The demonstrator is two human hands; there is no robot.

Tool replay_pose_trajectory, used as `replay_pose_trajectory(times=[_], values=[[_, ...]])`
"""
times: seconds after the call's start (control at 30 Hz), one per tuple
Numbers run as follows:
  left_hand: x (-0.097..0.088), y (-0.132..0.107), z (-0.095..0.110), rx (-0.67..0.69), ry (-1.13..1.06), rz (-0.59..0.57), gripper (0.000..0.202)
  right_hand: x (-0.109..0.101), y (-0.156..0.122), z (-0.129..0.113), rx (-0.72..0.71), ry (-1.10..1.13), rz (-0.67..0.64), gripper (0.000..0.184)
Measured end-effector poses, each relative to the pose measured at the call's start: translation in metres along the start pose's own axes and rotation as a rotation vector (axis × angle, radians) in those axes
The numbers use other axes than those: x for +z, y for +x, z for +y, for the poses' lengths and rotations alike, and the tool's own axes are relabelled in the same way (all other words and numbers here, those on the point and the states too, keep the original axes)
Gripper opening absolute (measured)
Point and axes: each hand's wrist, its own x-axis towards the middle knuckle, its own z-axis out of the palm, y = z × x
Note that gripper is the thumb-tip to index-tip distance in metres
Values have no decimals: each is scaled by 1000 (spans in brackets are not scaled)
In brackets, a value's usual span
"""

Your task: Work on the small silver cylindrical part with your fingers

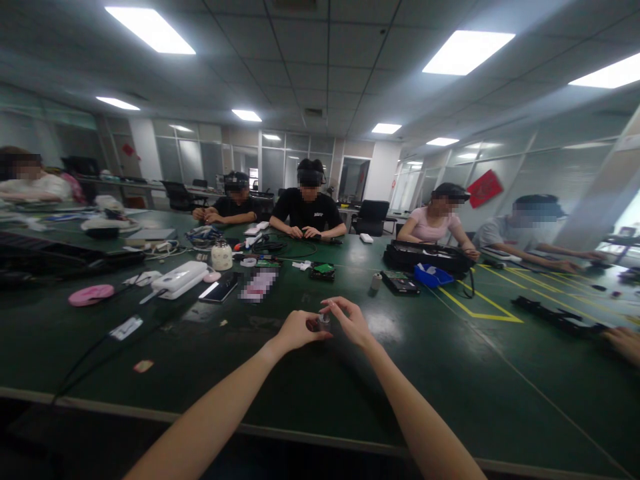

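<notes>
Both my forearms reach out over the dark green table (310,380). My left hand (297,331) and my right hand (349,320) meet at the middle of the table, fingers curled round a small grey cylindrical object (324,323) held between them. The left hand's fingers close on it from the left. From the right, thumb and fingertips of the other hand pinch its top. What the small object is I cannot make out.
Across the table sit several people, with a circuit board (323,269), cables, a black case (425,257) and a blue tray (433,275) before them. At the left lie a white device (180,277), a phone (219,290) and a pink disc (91,294). Yellow tape lines (480,308) mark the right side.
</notes>
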Motion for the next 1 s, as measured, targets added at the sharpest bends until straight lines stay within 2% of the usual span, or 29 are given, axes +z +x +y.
replay_pose_trajectory(times=[0.1,0.37,0.63,0.7,0.83,1.0], values=[[0,0,0,-13,6,0,38,1,0,2,7,-10,-27,30],[0,0,2,6,-4,0,36,-1,1,10,-25,-120,70,23],[1,0,2,9,-41,2,35,-2,1,10,-17,-118,81,20],[0,-1,2,14,-36,-5,34,-3,0,9,-34,-115,59,19],[0,-1,2,9,-39,2,33,-3,-1,7,-48,-129,-37,30],[0,-1,2,11,-43,6,33,-3,-2,7,-65,-181,-31,33]])
